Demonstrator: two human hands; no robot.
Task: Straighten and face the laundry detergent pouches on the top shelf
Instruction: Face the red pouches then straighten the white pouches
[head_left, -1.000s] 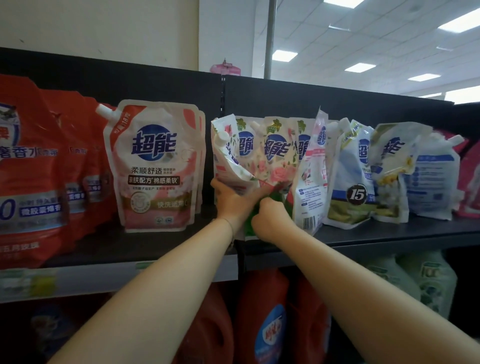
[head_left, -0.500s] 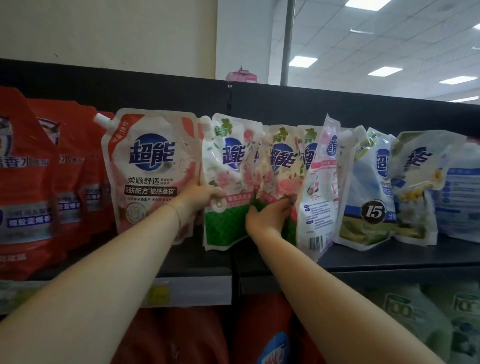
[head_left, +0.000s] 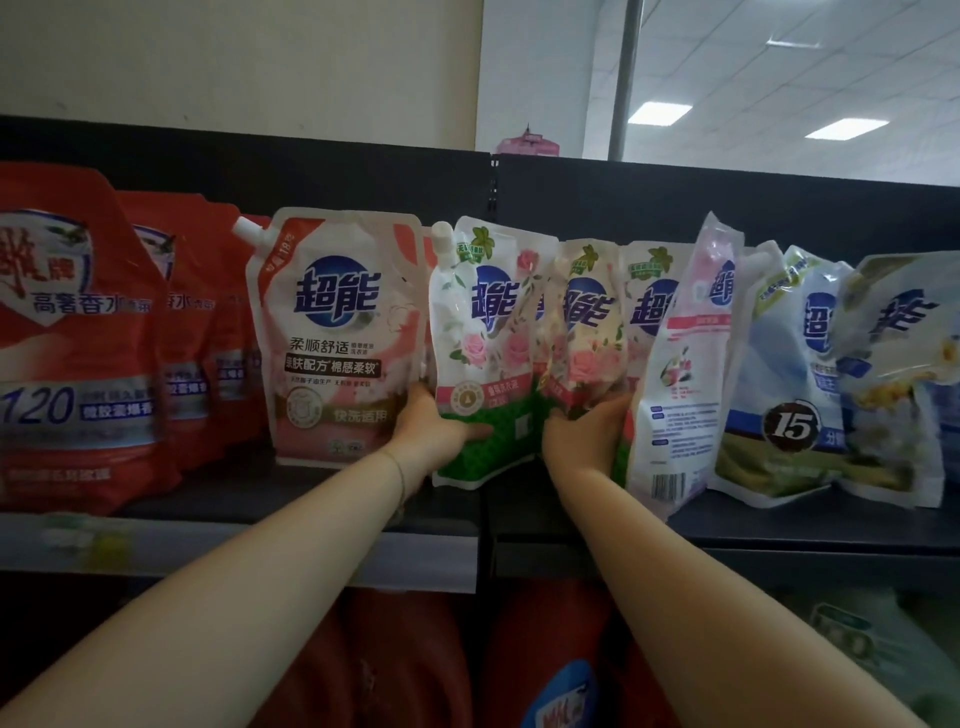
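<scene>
The person is reaching up with both arms to the top shelf (head_left: 291, 491), where the detergent pouches are standing in a row against the black back panel (head_left: 727, 208). The left hand (head_left: 431, 431) is gripping the front rose pouch (head_left: 483, 353) at its green base, thumb curled across the front and fingers tucked behind, so the printed side is facing out toward the aisle. The pouch is leaning a little, its bottom corner resting near the shelf edge. The right hand (head_left: 582, 436) is clasping the second rose pouch (head_left: 589, 332) low down, fingers wrapped round its crumpled base, seemingly propping it upright beside the first. Holding them low looks sensible, since the soft bags are sagging and their weight is sitting at the bottom.

Just to the right, a sideways pouch (head_left: 685, 374) is showing its back label and barcode. The blue pouch (head_left: 779, 374) and the yellow-flower pouch (head_left: 893, 384) beyond it are slumping against one another, so I'd judge plenty of facing is left to do. To the left, the pink pouch (head_left: 337, 338) is already standing square, with red pouches (head_left: 67, 338) past it.
</scene>
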